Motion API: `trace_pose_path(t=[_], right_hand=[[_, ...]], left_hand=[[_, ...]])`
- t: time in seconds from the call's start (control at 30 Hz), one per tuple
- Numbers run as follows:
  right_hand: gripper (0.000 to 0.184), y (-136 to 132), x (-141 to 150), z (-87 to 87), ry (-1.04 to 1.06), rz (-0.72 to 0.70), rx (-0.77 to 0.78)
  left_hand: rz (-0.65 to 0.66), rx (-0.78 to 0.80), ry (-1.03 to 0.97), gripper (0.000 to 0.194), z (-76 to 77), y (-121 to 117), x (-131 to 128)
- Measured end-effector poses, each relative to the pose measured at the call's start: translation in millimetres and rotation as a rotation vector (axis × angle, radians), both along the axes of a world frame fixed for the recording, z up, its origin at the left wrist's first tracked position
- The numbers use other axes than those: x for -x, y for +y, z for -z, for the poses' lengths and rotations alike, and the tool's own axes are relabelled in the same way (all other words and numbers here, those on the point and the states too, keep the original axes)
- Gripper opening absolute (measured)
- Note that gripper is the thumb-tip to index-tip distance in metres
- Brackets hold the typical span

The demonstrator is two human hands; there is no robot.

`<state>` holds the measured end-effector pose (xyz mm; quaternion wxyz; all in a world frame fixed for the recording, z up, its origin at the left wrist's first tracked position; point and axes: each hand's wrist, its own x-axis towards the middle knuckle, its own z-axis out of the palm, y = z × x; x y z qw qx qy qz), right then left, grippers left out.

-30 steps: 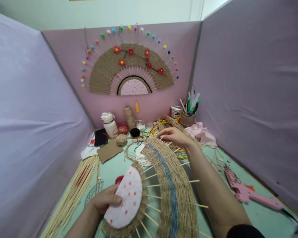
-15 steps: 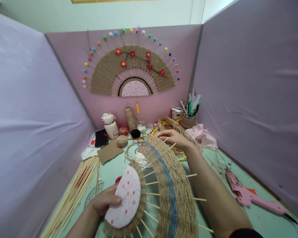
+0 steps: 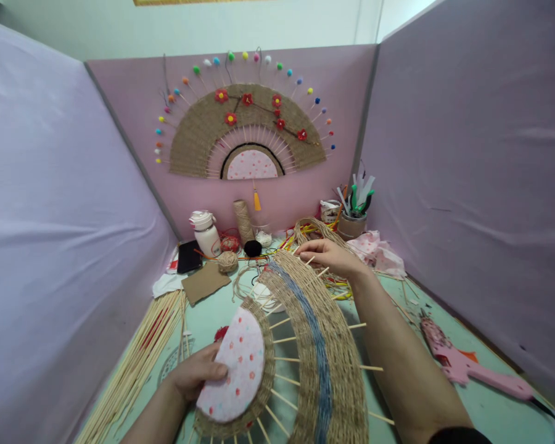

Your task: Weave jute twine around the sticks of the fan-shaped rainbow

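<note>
A half-round woven fan [image 3: 345, 345] of brown twine on thin wooden sticks lies tilted before me, a blue band curving through it. Its half-disc base is covered with white cloth with red dots [image 3: 240, 357]. My left hand [image 3: 197, 373] grips this base at its straight edge, thumb on top and the other fingers hidden beneath. At the far end of the woven band, my right hand [image 3: 330, 256] has its fingers bent together by the outer edge and stick tips. What those fingertips pinch is too small to make out. Loose twine [image 3: 321, 228] lies behind this hand.
Bundled sticks [image 3: 136, 364] lie at left, near cardboard [image 3: 206, 282] and a twine ball [image 3: 227, 262]. A white bottle [image 3: 206, 234] and twine spool [image 3: 243, 222] stand behind. At right are a pink glue gun [image 3: 472, 367] and a tool jar [image 3: 351, 226]. A finished fan [image 3: 194, 139] hangs ahead.
My right hand has shifted slightly right along the fan's far edge. The fan has tilted a little, and my left hand keeps its grip on the base.
</note>
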<state>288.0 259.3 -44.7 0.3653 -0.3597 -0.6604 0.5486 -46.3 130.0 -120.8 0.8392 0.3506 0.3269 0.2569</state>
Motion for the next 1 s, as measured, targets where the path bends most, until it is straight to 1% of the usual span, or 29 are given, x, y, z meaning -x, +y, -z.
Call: trace_pose_path(t=[0.2,0.33,0.47,0.57,0.63,0.73,0.83,1.0], right_hand=[[0.036,-2.5,-6.0,-5.5,-0.095,-0.005,-0.004],[0.037,-3.3,-8.6,-8.8,-0.238,0.025,-0.053],[0.037,-5.1,-9.9,-14.1,-0.402,0.135,-0.178],[0.039,-8.6,-9.8,-19.6,-0.455,0.209,-0.298],[0.038,-11.9,-8.8,-23.4,-0.462,0.232,-0.358],[0.035,-16.9,-6.3,-28.0,-0.423,0.203,-0.411],[0.037,-19.7,-4.8,-30.7,-0.372,0.163,-0.424],[0.043,-21.6,-6.1,-34.6,-0.311,0.165,-0.414]], left_hand=[[0.015,-0.003,0.03,0.046,-0.7,-0.7,-3.2],[-0.001,-0.014,0.068,0.046,-1.0,1.2,-4.2],[-0.018,-0.024,0.091,0.044,-4.2,2.7,-6.0],[-0.037,-0.033,0.113,0.044,-7.5,2.7,-7.4],[-0.058,-0.03,0.123,0.043,-9.1,2.5,-8.2],[-0.072,-0.028,0.117,0.043,-9.8,2.2,-8.7],[-0.076,-0.035,0.095,0.046,-8.0,2.1,-7.2],[-0.111,-0.065,0.084,0.055,-0.3,1.3,0.2]])
